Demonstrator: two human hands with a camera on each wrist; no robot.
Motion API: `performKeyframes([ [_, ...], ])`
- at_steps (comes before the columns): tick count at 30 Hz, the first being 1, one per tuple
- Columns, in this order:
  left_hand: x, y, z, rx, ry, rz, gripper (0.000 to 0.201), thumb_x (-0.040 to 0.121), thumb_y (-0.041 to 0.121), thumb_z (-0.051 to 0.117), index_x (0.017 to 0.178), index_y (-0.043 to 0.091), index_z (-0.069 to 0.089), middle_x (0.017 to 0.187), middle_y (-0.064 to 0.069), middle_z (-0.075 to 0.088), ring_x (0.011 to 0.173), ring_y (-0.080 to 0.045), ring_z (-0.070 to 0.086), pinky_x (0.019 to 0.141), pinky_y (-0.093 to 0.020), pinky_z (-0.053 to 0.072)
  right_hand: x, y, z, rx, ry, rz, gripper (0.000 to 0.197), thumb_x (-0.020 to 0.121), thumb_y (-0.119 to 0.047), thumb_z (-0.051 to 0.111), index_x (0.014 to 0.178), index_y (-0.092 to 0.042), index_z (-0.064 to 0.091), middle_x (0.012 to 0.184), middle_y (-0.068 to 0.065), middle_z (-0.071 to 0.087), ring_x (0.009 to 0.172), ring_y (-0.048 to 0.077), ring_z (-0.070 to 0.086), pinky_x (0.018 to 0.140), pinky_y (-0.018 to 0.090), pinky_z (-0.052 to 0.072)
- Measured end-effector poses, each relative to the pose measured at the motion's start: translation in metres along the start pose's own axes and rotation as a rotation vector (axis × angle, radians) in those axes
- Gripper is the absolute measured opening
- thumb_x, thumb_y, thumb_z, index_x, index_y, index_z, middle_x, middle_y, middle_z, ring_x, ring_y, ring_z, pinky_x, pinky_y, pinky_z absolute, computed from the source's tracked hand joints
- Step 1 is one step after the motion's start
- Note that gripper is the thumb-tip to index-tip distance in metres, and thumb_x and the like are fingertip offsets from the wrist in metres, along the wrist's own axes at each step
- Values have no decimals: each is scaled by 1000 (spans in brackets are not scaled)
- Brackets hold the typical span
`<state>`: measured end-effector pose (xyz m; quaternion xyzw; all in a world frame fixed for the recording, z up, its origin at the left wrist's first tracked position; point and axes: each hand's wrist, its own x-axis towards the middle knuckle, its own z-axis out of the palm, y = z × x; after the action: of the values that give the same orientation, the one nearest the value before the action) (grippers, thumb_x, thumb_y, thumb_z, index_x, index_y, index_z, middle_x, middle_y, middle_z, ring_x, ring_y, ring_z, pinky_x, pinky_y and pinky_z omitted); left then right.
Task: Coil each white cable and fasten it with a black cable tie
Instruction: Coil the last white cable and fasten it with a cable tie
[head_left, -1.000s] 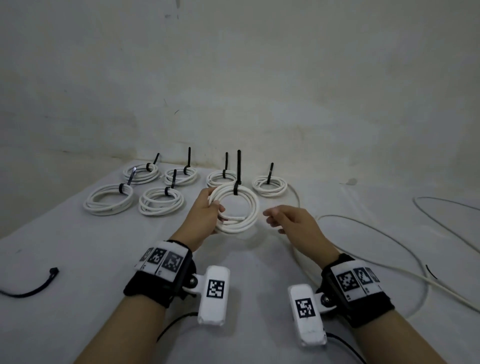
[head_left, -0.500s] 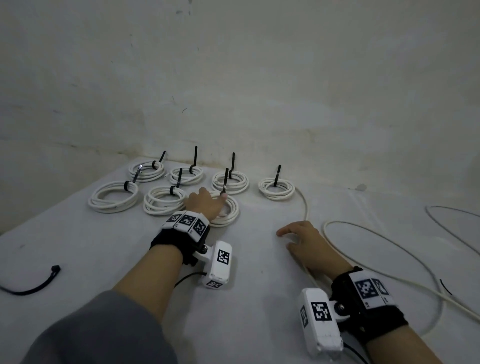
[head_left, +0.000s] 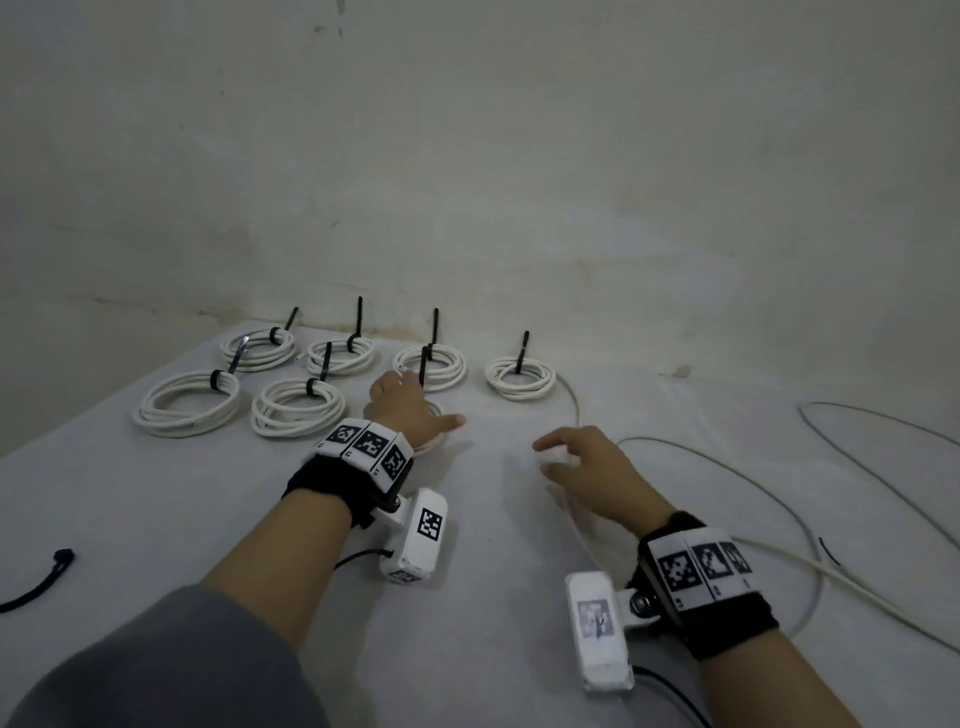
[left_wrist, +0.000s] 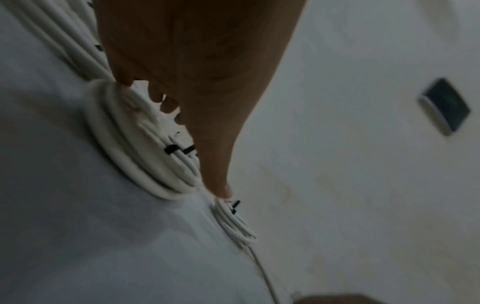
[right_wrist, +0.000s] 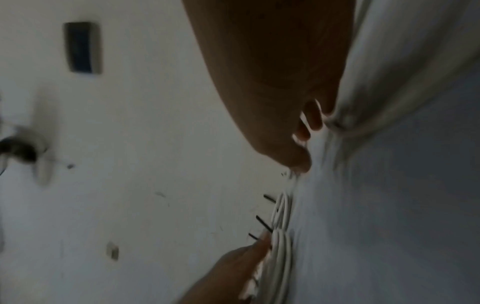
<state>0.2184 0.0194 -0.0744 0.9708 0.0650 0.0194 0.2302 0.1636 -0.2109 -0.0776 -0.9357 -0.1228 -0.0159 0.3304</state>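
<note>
the left hand (head_left: 402, 405) lies flat over the newest coil (head_left: 434, 434), fingers spread and thumb out to the right, pressing or resting on it rather than gripping; only a sliver of white shows under the palm. its tie (head_left: 425, 364) pokes up just past the knuckles. six more tied coils (head_left: 298, 408) sit close around, near the wall. the right hand (head_left: 587, 467) is down over the loose cable (head_left: 727, 467) that trails off to the right; fingers look loosely bent, and whether they have hold of it i cannot tell.

what worries me: the coils are packed tight, so a careless lift of the left hand could drag the new one onto its neighbours or snag a tie tail. the loose cable runs up toward the far right coil (head_left: 519, 376), and a quick pull could tug that coil out of line or whip the slack into a tangle.
</note>
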Motion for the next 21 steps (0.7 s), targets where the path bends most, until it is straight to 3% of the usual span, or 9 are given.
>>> performKeyframes([
  [2, -3, 15, 1, -72, 65, 116, 77, 82, 55, 62, 142, 12, 37, 148, -14, 34, 138, -32, 26, 112, -42, 26, -7, -2, -19, 37, 48, 26, 23, 91, -20, 61, 114, -20, 64, 128, 5, 50, 113, 17, 54, 81, 17, 35],
  [4, -13, 36, 5, -192, 132, 255, 48, 86, 41, 63, 126, 15, 56, 137, -9, 49, 129, -27, 40, 106, -35, 32, -18, 4, -40, 56, 94, 47, 17, 91, -23, 61, 108, -24, 65, 126, 3, 54, 111, 15, 56, 82, 22, 36],
  [7, -41, 72, 12, -347, 46, 491, 23, 90, 24, 62, 111, 15, 64, 120, -5, 59, 114, -20, 53, 92, -23, 37, -42, 26, -71, -15, 103, 102, 17, 92, -24, 60, 108, -24, 64, 120, 0, 57, 103, 14, 58, 82, 22, 37],
  [11, -77, 115, 24, -240, -302, 770, 17, 91, 23, 61, 106, 18, 67, 110, 0, 65, 99, -9, 58, 78, -6, 40, -78, 69, -104, -249, 49, 251, 24, 89, -25, 66, 111, -17, 63, 109, 2, 57, 93, 12, 53, 77, 20, 36],
  [14, -99, 139, 32, -132, -468, 823, 19, 87, 28, 65, 104, 20, 68, 106, 1, 67, 97, -10, 61, 84, -18, 47, -95, 93, -115, -354, -83, 376, 24, 82, -22, 72, 103, -18, 60, 97, -2, 53, 85, 12, 51, 61, 17, 38],
  [16, -113, 150, 37, -23, -595, 819, 25, 82, 33, 72, 104, 21, 67, 104, 2, 66, 97, -11, 61, 83, -23, 48, -99, 100, -115, -387, -140, 378, 22, 80, -19, 72, 95, -20, 56, 93, -3, 52, 83, 13, 51, 57, 13, 37],
  [19, -128, 154, 44, 175, -743, 812, 36, 71, 33, 82, 102, 24, 66, 96, 6, 63, 91, -13, 61, 83, -28, 49, -98, 107, -114, -398, -124, 344, 18, 83, -13, 68, 80, -22, 53, 89, -3, 53, 82, 13, 52, 57, 11, 36],
  [21, -131, 152, 48, 238, -775, 815, 37, 69, 25, 83, 102, 20, 66, 93, 6, 60, 85, -13, 58, 78, -27, 49, -97, 110, -115, -369, -53, 339, 16, 83, -9, 65, 80, -20, 54, 85, -3, 55, 79, 13, 52, 56, 10, 36],
])
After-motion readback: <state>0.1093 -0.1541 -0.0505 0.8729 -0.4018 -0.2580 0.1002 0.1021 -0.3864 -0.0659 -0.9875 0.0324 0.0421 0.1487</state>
